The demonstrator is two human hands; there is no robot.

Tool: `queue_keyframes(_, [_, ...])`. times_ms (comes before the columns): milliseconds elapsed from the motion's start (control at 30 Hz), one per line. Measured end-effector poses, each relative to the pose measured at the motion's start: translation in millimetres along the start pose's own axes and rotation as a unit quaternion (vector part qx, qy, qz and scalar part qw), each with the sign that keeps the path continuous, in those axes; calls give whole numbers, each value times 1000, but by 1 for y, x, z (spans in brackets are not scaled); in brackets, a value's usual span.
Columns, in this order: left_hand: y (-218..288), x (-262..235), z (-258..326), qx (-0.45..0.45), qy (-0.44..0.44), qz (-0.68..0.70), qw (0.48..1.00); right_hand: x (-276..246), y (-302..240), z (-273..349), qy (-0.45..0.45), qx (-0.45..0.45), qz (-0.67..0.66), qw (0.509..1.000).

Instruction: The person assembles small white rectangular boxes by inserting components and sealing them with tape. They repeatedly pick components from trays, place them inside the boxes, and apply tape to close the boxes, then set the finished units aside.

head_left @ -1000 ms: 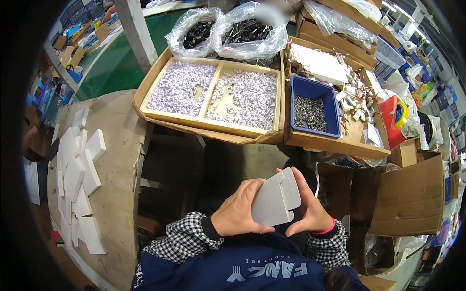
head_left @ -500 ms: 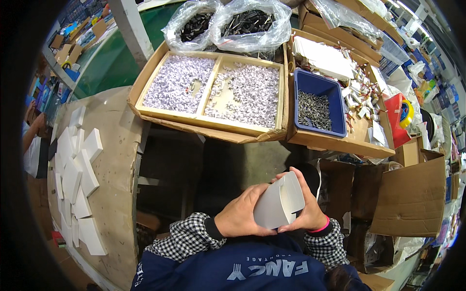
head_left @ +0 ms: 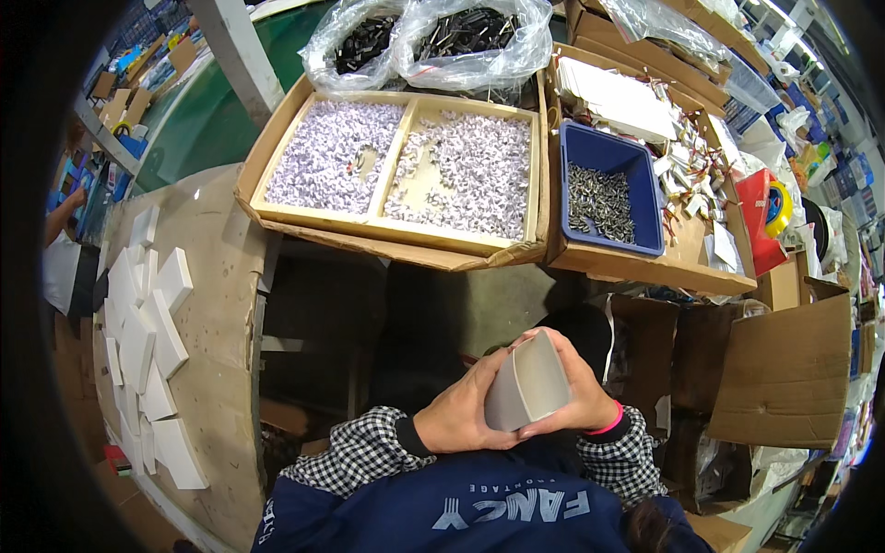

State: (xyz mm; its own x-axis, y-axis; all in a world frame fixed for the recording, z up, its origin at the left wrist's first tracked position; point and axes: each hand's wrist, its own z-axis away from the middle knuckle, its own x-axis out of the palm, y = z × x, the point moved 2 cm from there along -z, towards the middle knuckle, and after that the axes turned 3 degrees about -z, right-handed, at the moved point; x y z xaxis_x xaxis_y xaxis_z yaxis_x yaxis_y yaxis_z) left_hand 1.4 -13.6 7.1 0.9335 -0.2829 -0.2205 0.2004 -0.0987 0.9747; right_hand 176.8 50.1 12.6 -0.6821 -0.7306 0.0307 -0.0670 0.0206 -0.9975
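Between my two hands, close in front of my body, is a small white cardboard box (head_left: 529,382). Its near end faces up toward me and looks open, with a pale inside. My left hand (head_left: 466,405) wraps the box's left side, the fingers partly hidden behind it. Around the right side curls my right hand (head_left: 583,387), its thumb at the lower edge. Several flat white boxes (head_left: 138,341) lie in a loose heap on the table to my left.
Ahead stands a wooden divided tray (head_left: 387,226) filled with small white pieces. To its right a blue bin (head_left: 656,221) holds small metal parts. Clear bags (head_left: 433,69) of black parts stand behind. Open cardboard cartons (head_left: 779,369) are at my right. A brown table (head_left: 221,304) lies left.
The flaps seen at the box's end are no longer visible, and the end now looks open. Both hands remain around the box, slightly lower, with the box turned more upright.
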Motion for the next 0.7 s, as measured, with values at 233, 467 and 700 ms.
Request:
queue_keyframes(233, [-9,-4,-5,-29,-21,2,999,1,3,2,-8,14,-14,1000])
queue_keyframes(467, [-7,-1,-9,-33,-23,72,997,1,-7,5,42,-47,-60,996])
queue_keyframes(700, [-9,-2,-10,9,-14,14,1000,24,-13,7,138,-33,-120,983])
